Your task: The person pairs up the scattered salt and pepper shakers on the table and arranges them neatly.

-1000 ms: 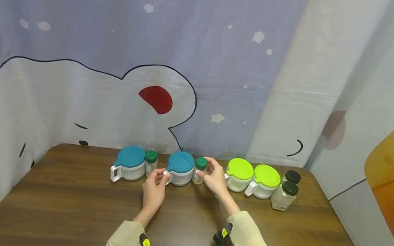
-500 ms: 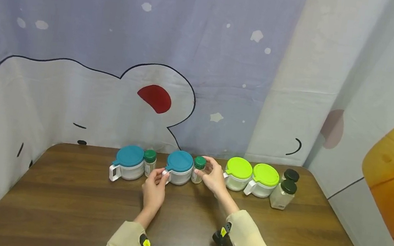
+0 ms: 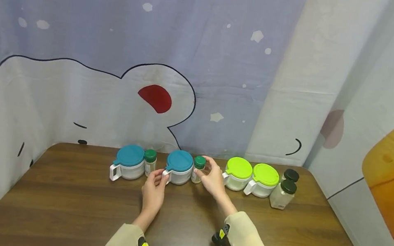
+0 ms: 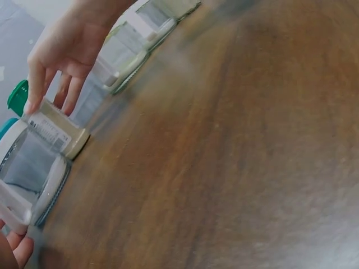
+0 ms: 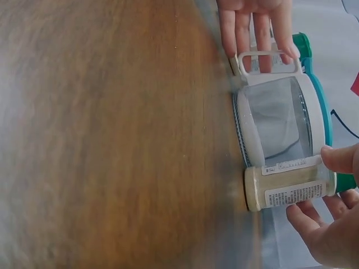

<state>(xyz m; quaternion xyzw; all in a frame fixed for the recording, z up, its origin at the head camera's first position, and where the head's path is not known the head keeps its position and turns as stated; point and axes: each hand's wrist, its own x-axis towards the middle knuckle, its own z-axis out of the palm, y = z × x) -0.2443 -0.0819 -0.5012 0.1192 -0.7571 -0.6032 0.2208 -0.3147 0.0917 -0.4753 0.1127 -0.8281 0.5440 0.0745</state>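
Printed curtain [image 3: 225, 81] hangs beyond the far edge of a brown wooden table [image 3: 187, 225]. My left hand [image 3: 153, 194] pinches the white handle [image 4: 15, 210] of a blue-lidded jar [image 3: 179, 168] near the middle of the table's far side, thumb and fingers on opposite sides. My right hand [image 3: 213, 182] grips a green-capped shaker [image 5: 290, 185], upright, between thumb and fingers near its cap; it stands immediately right of the jar, though whether the two touch is hard to judge. Farther left stand a second green-capped shaker [image 3: 150, 163] and another blue-lidded jar [image 3: 129, 165]; farther right, two lime-lidded jars [image 3: 238, 170] and two black-capped bottles [image 3: 282, 197].
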